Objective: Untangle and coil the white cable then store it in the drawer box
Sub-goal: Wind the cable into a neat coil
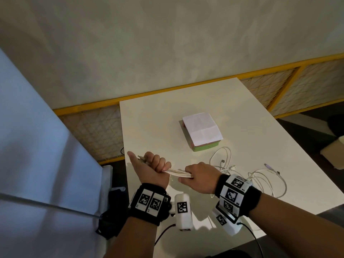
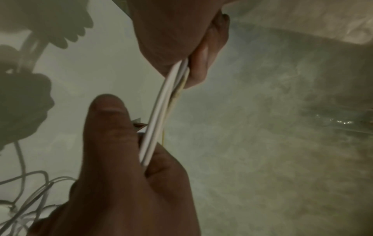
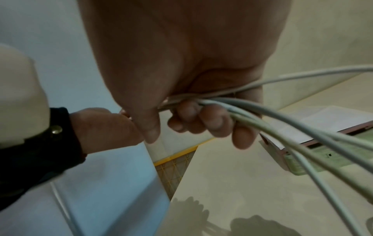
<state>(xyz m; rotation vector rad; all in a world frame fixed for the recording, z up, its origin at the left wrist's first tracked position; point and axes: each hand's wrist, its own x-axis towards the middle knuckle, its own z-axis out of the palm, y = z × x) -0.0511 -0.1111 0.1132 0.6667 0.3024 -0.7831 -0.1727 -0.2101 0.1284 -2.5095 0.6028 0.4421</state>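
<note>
both hands grip the white cable [image 1: 177, 173] bunch, strands running left-right between left hand [image 1: 149, 170] and right hand [image 1: 200, 176]; loose loops trail right.

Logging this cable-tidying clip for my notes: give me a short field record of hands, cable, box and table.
left hand: grips several white cable strands, thumb out
right hand: holds the same strands a little further along
white cable: taut between the hands; the rest lies in loose loops on the table behind the right wrist
drawer box: green, farther back on the table, paper sheet on top
table: white
</note>
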